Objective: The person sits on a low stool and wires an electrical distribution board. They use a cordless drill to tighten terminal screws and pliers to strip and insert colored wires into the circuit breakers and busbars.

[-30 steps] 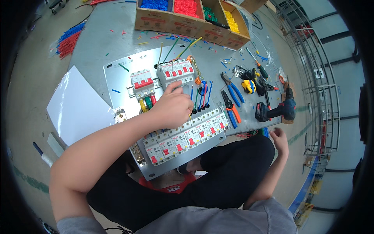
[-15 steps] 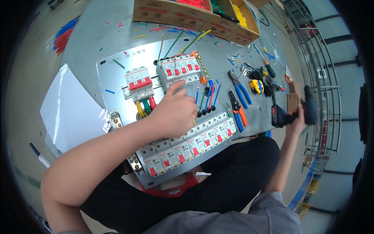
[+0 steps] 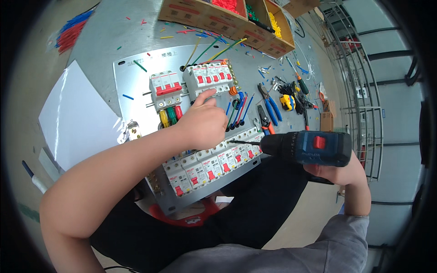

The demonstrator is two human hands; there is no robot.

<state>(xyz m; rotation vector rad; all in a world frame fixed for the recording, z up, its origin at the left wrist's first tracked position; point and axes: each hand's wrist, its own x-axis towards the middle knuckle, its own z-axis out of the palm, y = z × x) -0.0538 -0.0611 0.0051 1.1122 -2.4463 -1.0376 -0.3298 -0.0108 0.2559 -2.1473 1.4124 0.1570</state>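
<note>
My right hand [image 3: 343, 173] is wrapped round the grip of a dark blue cordless drill [image 3: 300, 148] with a red switch on top. Its long thin bit points left, the tip at the upper edge of a row of white circuit breakers [image 3: 210, 168] with red levers. My left hand [image 3: 205, 120] has its fingers curled over the metal mounting plate [image 3: 132, 102], close below the upper breaker block [image 3: 209, 77]; what they hold, if anything, is hidden. To its left sits a breaker with a joined red lever [image 3: 166, 88], with yellow, green and red sleeved cables below it.
Cutting pliers [image 3: 271, 104], wire strippers [image 3: 264, 119], a yellow-blue tape measure [image 3: 287, 102] and a screwdriver [image 3: 301, 84] lie to the right. Behind stands a cardboard box [image 3: 218, 22] of coloured caps. A white sheet [image 3: 77, 118] lies left. Short wires [image 3: 239, 111] stand up from the plate.
My right hand has brought the drill from the far right in to the lower breaker row, bit pointing left. My left hand stays over the plate; the view has shifted slightly.
</note>
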